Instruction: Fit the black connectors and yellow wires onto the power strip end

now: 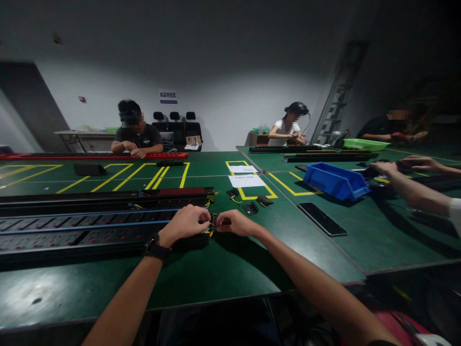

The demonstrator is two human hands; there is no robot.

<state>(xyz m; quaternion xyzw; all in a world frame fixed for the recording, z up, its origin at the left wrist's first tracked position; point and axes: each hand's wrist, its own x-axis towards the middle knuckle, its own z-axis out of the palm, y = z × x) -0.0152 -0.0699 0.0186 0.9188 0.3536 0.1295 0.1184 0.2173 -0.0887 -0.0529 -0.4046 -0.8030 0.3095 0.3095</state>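
Observation:
My left hand (189, 221), with a dark watch on the wrist, lies over the right end of a long black strip with a row of sockets (118, 235). Its thumb and fingers pinch a thin wire (212, 224) at that end. Facing it, my right hand (236, 223) is closed in a pinch at the same spot, its fingertips close to the left ones. What the right fingers grip is too small and dark to make out. Yellow wires (211, 233) stick out of the strip's end below the fingers. Behind lies another long dark strip (173, 193).
Small black parts (251, 208) lie beyond my right hand, near paper sheets (247, 180). A phone (322, 219) and a blue bin (335, 182) stand to the right. A co-worker's arms (414, 180) reach in there. Other people sit across the green table (194, 283).

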